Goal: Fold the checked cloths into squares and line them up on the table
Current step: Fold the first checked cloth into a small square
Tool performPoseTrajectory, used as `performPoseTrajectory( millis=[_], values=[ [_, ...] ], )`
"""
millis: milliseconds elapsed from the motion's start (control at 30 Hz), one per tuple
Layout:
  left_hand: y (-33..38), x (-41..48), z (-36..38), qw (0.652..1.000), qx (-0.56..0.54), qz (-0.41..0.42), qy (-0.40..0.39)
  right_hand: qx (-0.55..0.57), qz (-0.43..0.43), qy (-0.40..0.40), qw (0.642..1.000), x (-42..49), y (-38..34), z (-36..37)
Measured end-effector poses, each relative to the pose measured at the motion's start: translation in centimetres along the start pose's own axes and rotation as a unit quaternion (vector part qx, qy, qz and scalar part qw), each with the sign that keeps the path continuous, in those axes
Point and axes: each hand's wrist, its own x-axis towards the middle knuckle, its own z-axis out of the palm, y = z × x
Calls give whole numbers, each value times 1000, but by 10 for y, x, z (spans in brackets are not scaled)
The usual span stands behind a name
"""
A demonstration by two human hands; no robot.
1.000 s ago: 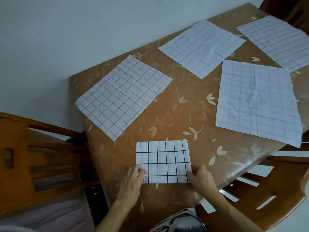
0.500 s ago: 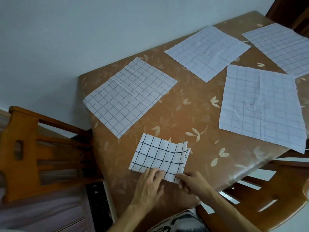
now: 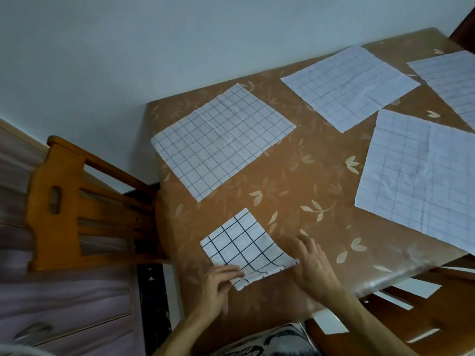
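Observation:
A small folded checked cloth point(image 3: 244, 249) with bold dark lines lies near the table's front left corner, turned like a diamond. My left hand point(image 3: 218, 286) pinches its near corner. Just right of the cloth, my right hand point(image 3: 312, 268) lies flat with fingers spread, touching its right edge. Several larger checked cloths lie unfolded and flat: one point(image 3: 221, 140) behind the folded one, one point(image 3: 349, 86) at the back, one point(image 3: 421, 176) on the right, one point(image 3: 449, 80) at the far right edge.
The table point(image 3: 295, 181) has a brown leaf-patterned cover and stands against a pale wall. A wooden chair point(image 3: 84, 206) is at its left, another chair point(image 3: 424, 322) at the front right. A drawer unit point(image 3: 64, 309) sits lower left.
The small cloth went from a wider rectangle to a smaller folded square, rotated on the table. My right hand let go and flattened beside it. The view shifted left.

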Motion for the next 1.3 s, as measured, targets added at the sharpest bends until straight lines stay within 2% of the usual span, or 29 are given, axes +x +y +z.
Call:
performPoseTrajectory(
  millis=[100,200,333,433,633,833,1067,1300],
  values=[
    [-10,-6,-3,998,-28,-40,-32,-29,-102,-104,989,13,7,2],
    [-17,-9,-8,994,-66,-80,-22,-10,-157,-108,982,22,1,5],
    [-30,-14,-11,988,-91,-122,36,136,-98,-124,978,25,-11,3],
    [-41,-15,-11,981,-83,-166,52,206,-38,-129,969,26,-18,7],
    [-43,-6,-16,976,-105,-187,48,364,57,-133,920,37,-28,13],
    [-38,4,-16,969,-73,-228,57,345,103,-134,923,37,-25,23],
    [-36,10,-13,958,-1,-276,82,295,113,-88,945,38,-26,35],
    [-21,11,-17,921,100,-364,96,298,150,-69,940,39,-32,37]
  ],
)
